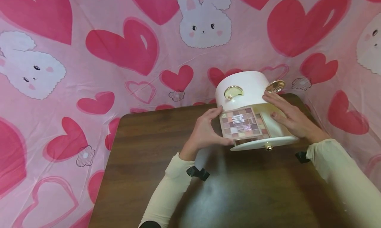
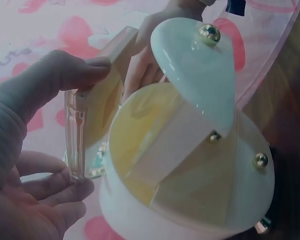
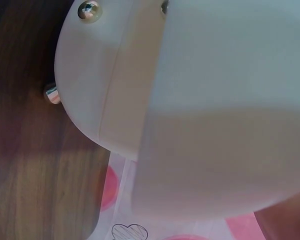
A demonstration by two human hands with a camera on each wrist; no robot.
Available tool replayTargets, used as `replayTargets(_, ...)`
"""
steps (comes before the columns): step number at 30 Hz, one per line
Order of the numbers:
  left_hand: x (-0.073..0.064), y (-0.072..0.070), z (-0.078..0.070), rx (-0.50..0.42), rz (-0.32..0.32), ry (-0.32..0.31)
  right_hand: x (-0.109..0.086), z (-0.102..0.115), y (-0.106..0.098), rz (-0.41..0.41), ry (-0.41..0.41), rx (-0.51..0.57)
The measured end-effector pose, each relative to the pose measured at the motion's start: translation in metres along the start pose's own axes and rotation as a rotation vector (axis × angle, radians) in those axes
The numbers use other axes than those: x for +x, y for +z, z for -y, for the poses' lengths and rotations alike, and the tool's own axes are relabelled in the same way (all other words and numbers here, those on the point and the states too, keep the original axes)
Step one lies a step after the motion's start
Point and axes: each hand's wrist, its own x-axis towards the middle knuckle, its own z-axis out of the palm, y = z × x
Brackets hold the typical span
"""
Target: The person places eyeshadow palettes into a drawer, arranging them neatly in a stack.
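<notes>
My left hand (image 1: 205,129) holds an eyeshadow palette (image 1: 241,122) by its edges, with a grid of coloured squares and lettering on its face. Seen edge-on in the left wrist view, the palette (image 2: 76,135) has a clear rim between thumb and fingers. It overlaps the opening of a white rounded organizer (image 1: 253,79) with gold fittings. More coloured squares show behind the palette. A white front panel (image 1: 268,143) with a gold knob stands out toward me from the organizer. My right hand (image 1: 285,115), fingers extended, rests at the organizer's right side, close below a gold ear-shaped piece (image 1: 275,86).
The organizer stands at the back right of a dark wooden table (image 1: 148,155). A pink cloth (image 1: 113,10) with hearts and rabbits hangs behind and beside the table. In the left wrist view, pale partitions (image 2: 165,140) show inside the organizer.
</notes>
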Motion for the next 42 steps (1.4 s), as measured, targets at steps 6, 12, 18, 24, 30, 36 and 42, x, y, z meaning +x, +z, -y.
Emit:
replayTargets(6, 0.007, 0.009, -0.008, 0.031, 0.005, -0.014, -0.001, 0.0, 0.0, 0.006, 0.014, -0.003)
replayTargets(12, 0.013, 0.016, -0.018, 0.089, 0.022, -0.015, -0.001, 0.0, 0.0, 0.007, 0.017, 0.007)
replayTargets(18, 0.019, 0.021, -0.027, 0.207, 0.003, -0.031, 0.0, -0.001, 0.001, 0.0, -0.007, 0.02)
replayTargets(24, 0.023, 0.026, -0.033, 0.284, -0.001, -0.028, 0.0, -0.002, 0.001, -0.005, -0.017, 0.033)
replayTargets(30, 0.025, 0.032, -0.038, 0.327, 0.011, -0.044, 0.0, -0.003, 0.001, -0.001, -0.012, 0.034)
replayTargets(36, 0.029, 0.037, -0.045, 0.405, 0.019, -0.043, 0.0, -0.002, 0.002, -0.005, 0.008, 0.023)
replayTargets(42, 0.032, 0.041, -0.051, 0.455, 0.037, -0.045, 0.0, -0.002, 0.002, -0.007, 0.009, 0.01)
